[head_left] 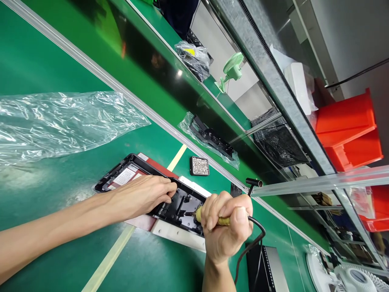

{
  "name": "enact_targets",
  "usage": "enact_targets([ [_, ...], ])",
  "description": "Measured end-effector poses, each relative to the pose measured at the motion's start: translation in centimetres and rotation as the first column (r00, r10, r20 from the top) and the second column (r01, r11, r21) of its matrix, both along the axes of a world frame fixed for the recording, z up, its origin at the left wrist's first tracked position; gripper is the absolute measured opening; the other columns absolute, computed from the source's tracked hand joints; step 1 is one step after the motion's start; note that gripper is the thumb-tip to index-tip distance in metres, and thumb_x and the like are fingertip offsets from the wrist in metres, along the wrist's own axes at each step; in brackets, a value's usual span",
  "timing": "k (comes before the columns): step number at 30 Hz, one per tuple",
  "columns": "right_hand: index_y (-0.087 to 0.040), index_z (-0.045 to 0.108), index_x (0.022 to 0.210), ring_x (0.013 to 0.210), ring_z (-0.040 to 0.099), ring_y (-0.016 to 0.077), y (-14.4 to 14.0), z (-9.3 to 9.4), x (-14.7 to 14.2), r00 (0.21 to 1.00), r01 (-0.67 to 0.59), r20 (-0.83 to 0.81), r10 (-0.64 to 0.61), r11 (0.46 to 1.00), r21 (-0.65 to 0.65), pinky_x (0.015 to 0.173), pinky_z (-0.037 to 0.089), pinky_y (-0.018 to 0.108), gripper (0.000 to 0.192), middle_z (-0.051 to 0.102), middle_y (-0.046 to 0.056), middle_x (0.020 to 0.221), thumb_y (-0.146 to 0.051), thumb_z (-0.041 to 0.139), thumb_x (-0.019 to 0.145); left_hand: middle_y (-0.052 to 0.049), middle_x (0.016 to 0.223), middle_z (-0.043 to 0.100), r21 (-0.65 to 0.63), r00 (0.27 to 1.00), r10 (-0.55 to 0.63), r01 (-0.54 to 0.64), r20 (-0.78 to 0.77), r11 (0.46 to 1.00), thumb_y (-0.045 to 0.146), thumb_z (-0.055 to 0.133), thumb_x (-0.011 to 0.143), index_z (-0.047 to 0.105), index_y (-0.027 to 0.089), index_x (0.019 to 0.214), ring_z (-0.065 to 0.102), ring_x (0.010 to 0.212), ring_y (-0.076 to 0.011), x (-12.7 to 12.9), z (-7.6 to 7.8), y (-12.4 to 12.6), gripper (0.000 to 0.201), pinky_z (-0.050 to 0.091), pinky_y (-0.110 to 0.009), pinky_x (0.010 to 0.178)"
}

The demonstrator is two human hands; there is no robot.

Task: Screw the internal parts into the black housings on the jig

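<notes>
A long black plastic housing (174, 210) lies in a white and reddish fixture (179, 235) on the green bench, its ribbed inside facing up. My left hand (152, 194) rests over the middle of the housing, its fingers curled in against it; whether a small part is between the fingertips is hidden. In my right hand (226, 223), wrapped in a fist, is a corded tool with a yellow handle (199, 215). Its thin dark tip points left into the housing, beside a metal-coloured plate. Beyond the housing stands a small black box of tiny metal pieces (200, 166).
Clear plastic film (60, 123) covers the bench at left. A bagged black part (211, 138) lies beyond the metal rail. A short metal tube (254, 183) sticks up by my right hand, near the tool's black cable (259, 231). Red bins (346, 125) are at right.
</notes>
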State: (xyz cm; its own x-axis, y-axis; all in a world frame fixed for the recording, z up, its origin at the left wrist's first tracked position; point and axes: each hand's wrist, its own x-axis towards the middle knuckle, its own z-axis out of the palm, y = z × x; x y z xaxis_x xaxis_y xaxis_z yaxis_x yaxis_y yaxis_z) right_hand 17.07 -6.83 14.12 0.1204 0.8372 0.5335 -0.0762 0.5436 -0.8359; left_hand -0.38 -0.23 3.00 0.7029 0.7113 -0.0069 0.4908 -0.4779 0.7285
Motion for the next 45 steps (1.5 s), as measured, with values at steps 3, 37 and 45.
enact_targets([
  [3, -0.023, 0.049, 0.077, 0.04, 0.033, 0.0077, -0.06, -0.05, -0.09, 1.0, 0.007, 0.001, -0.007, 1.0, -0.002, 0.041, 0.037, 0.017, 0.033, 0.043, -0.009, 0.051, -0.03, 0.048, 0.109, -0.002, 0.089, 0.068, 0.016, 1.0, -0.005, 0.005, 0.01, 1.0, 0.028, 0.05, 0.108, 0.053, 0.026, 0.092, 0.06, 0.071, -0.0209, -0.06, -0.17, 0.02, 0.016, 0.026, -0.033, 0.059],
  [37, -0.022, 0.053, 0.075, 0.041, 0.034, 0.0072, -0.19, 0.0, -0.24, 0.998, 0.004, -0.064, -0.006, 0.999, -0.034, 0.042, 0.038, 0.017, 0.031, 0.044, -0.007, 0.05, -0.025, 0.051, 0.106, -0.002, 0.092, 0.068, 0.02, 1.0, -0.007, 0.007, -0.007, 1.0, 0.031, 0.048, 0.109, 0.055, 0.025, 0.094, 0.064, 0.076, -0.0206, -0.14, -0.65, -0.09, 0.018, 0.027, -0.034, 0.061],
  [45, -0.022, 0.053, 0.075, 0.041, 0.034, 0.0073, -0.16, 0.03, -0.18, 0.998, -0.005, -0.057, 0.003, 1.0, -0.028, 0.042, 0.037, 0.017, 0.03, 0.044, -0.007, 0.051, -0.022, 0.049, 0.106, -0.002, 0.093, 0.069, -0.005, 1.0, 0.008, -0.008, -0.023, 1.0, 0.029, 0.05, 0.107, 0.057, 0.026, 0.094, 0.065, 0.076, -0.021, -0.04, -0.16, 0.09, 0.015, 0.026, -0.034, 0.061],
])
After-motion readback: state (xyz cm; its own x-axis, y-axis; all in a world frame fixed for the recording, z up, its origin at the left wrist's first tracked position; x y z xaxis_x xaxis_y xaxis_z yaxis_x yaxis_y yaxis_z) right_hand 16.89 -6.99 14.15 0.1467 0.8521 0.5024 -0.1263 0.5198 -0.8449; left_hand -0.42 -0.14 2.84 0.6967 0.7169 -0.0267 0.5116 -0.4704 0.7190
